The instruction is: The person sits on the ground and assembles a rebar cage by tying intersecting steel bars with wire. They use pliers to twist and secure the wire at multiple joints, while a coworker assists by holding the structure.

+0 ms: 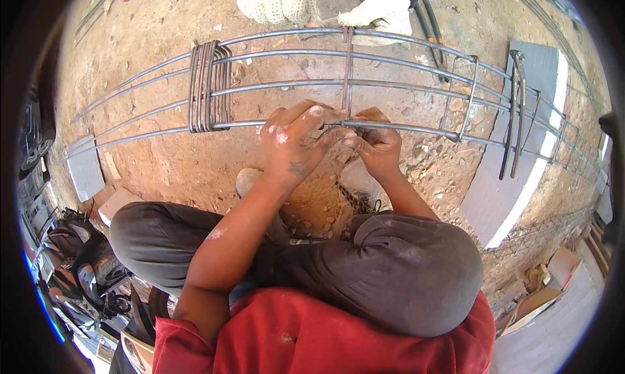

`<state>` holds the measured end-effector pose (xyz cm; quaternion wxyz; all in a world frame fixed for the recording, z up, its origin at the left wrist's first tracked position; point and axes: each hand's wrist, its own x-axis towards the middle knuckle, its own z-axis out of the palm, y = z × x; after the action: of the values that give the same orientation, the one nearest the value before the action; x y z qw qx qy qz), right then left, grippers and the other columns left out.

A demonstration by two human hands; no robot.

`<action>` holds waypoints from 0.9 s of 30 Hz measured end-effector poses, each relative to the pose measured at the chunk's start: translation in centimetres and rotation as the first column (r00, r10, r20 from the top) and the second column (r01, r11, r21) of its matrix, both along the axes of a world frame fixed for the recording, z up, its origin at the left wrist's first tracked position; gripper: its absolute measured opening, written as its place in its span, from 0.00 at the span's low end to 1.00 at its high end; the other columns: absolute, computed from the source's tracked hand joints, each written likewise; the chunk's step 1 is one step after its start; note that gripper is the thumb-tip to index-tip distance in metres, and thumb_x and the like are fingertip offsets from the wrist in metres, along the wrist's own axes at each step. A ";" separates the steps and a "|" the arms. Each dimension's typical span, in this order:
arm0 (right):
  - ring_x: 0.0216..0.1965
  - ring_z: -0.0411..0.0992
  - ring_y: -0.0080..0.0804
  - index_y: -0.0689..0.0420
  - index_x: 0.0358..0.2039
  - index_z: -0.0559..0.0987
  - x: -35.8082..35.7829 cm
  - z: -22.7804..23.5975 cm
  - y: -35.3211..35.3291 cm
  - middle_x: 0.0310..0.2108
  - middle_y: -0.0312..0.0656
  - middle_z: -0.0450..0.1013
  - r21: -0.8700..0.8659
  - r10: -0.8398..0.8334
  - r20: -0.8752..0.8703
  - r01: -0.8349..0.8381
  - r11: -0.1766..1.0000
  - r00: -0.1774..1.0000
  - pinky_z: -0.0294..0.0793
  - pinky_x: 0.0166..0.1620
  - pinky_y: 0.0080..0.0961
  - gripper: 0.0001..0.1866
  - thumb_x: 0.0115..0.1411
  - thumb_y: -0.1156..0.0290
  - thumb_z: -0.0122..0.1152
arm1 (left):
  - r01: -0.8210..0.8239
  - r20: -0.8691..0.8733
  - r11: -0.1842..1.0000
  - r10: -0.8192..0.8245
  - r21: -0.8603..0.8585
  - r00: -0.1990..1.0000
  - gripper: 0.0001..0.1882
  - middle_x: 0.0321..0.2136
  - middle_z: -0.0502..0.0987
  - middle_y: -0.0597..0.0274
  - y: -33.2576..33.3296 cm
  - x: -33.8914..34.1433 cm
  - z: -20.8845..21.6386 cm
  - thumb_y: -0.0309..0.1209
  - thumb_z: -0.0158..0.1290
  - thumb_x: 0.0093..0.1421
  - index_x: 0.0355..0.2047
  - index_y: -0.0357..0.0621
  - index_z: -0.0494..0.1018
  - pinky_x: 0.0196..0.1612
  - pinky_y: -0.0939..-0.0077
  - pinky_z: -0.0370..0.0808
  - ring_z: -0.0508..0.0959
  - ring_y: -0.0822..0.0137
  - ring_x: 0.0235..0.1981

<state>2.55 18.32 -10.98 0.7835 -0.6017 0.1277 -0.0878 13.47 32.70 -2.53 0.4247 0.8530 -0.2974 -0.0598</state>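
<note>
Gaps between bars (290,83); rings (202,91) block left; depth unclear.

Bright, diffuse daylight with soft shadows, bars (293,83) bowed by fisheye distortion, black-vignetted edges.

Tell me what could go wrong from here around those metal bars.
The left hand and right hand are bare at the near bar, so rough metal might scrape or pinch them.
The dark pincers seem to lie across several bars; a jolt could slide them off.
Another person's gloved hand is close to the far bar and might get knocked.
</note>
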 end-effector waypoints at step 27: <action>0.31 0.71 0.37 0.66 0.49 0.80 3.1 0.0 2.3 0.28 0.43 0.75 -0.598 -0.136 0.323 0.313 0.737 0.937 0.71 0.33 0.31 0.23 0.62 0.60 0.63 | 0.163 -0.478 0.985 -0.168 -0.051 0.862 0.09 0.37 0.76 0.61 1.8 2.1 3.3 0.25 0.67 0.50 0.29 0.39 0.78 0.47 0.70 0.72 0.77 0.64 0.42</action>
<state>5.62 20.66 -10.97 0.5238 -0.7958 0.0595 -0.2981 15.61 34.54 0.74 0.4824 0.7807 -0.2550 -0.3045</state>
